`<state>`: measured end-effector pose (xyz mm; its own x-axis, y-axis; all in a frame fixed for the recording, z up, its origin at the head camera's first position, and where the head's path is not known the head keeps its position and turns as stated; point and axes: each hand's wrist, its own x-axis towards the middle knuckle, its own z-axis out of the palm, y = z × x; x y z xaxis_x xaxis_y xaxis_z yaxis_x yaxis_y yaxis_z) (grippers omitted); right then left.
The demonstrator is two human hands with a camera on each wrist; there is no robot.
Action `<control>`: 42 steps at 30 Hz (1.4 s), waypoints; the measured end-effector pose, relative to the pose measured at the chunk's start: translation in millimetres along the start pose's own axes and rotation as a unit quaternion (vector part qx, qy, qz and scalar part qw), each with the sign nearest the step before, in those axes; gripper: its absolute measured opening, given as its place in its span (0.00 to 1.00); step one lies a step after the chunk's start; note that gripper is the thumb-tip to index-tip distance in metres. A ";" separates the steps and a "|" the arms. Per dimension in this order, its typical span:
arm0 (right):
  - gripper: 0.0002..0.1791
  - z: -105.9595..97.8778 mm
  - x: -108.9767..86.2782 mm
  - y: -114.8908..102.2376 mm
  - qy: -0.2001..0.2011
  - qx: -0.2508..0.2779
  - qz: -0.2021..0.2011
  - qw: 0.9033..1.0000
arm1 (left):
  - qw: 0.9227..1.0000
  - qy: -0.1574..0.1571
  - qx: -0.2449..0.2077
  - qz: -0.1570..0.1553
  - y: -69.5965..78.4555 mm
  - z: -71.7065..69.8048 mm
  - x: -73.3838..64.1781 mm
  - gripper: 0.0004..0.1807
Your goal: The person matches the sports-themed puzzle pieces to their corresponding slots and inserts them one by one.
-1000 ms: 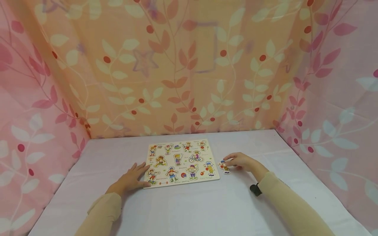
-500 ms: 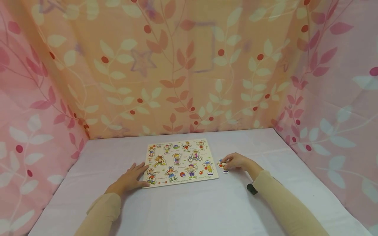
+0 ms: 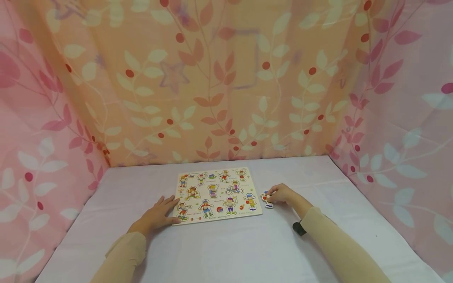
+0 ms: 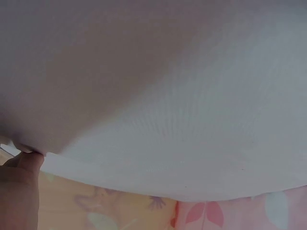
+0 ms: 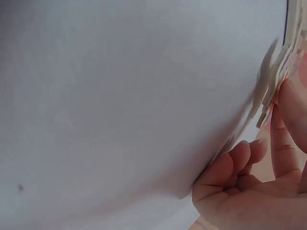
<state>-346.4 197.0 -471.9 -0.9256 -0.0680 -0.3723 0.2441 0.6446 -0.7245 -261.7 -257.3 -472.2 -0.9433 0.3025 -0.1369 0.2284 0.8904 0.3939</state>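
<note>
A flat wooden peg puzzle board (image 3: 202, 195) with pictures of children doing sports lies on the table. The left hand (image 3: 157, 214) rests at its left edge, fingers spread and thumb at the near left corner. In the left wrist view part of that hand (image 4: 21, 191) shows at the lower left. Just right of the board, the right hand (image 3: 284, 195) pinches a puzzle piece (image 3: 269, 204) shaped like a child with a blue cap and a red paddle. In the right wrist view the piece (image 5: 269, 88) is edge-on, tilted close over the cloth, between thumb and finger.
A white cloth (image 3: 226, 251) covers the table. Leaf-patterned curtains (image 3: 212, 98) enclose it at the back and both sides. A small black device (image 3: 299, 228) is at the right wrist, by the beige sleeve (image 3: 332, 236).
The right hand's fingers have closed on the puzzle piece beside the board, and the piece has tilted slightly. The left hand has stayed at the board's edge.
</note>
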 end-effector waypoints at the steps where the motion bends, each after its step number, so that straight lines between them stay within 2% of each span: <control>1: 0.07 0.4 -1.1 -0.8 0.002 0.008 0.003 1.000 | 1.000 0.000 0.002 -0.001 0.1 0.1 0.2 0.49; 7: 0.08 6.5 -11.5 -12.4 0.012 0.039 -0.011 0.999 | 1.000 -0.002 0.002 -0.009 1.9 0.0 -0.1 0.49; 11: 0.08 14.8 -16.5 -22.8 0.002 0.050 -0.025 0.998 | 1.000 -0.004 -0.004 -0.018 2.9 0.3 -2.1 0.49; 18: 0.07 24.8 -20.2 -36.1 0.002 0.043 -0.025 0.999 | 1.000 -0.001 -0.009 -0.016 3.9 1.4 -4.5 0.49; 29: 0.08 31.8 -15.0 -39.3 -0.007 0.051 -0.042 0.998 | 1.000 0.003 -0.008 -0.010 1.8 0.9 -3.9 0.49; 42: 0.08 37.0 -18.1 -44.4 -0.010 0.038 -0.024 0.999 | 1.000 0.003 -0.005 -0.011 -1.3 2.3 -1.2 0.49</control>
<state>-329.8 141.4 -454.5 -0.9308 -0.1136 -0.3473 0.2212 0.5812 -0.7831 -260.3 -258.0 -474.7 -0.9497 0.2803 -0.1398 0.2047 0.8932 0.4003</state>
